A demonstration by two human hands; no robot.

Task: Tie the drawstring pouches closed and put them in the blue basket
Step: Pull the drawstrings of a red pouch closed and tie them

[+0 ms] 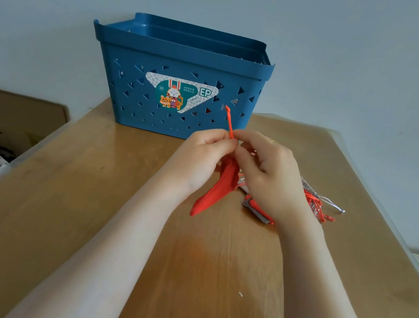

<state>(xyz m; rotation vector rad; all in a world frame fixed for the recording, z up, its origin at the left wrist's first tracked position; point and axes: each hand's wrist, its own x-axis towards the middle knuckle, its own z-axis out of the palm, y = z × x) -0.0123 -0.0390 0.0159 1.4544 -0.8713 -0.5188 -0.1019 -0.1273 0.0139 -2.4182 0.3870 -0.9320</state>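
Note:
A red drawstring pouch (215, 188) hangs above the table, gathered at its neck between both hands. My left hand (204, 152) grips the neck of the pouch. My right hand (265, 168) pinches the red drawstring (229, 121), whose end sticks up in front of the blue basket (181, 55). The basket stands at the far edge of the table, just beyond my hands. Several more pouches (312, 202), red and grey, lie in a pile on the table under and to the right of my right hand, partly hidden by it.
The wooden table (107, 225) runs toward me, with its left and right edges in view. A cardboard box (12, 110) with clutter sits below the table on the left. A pale wall rises right behind the basket.

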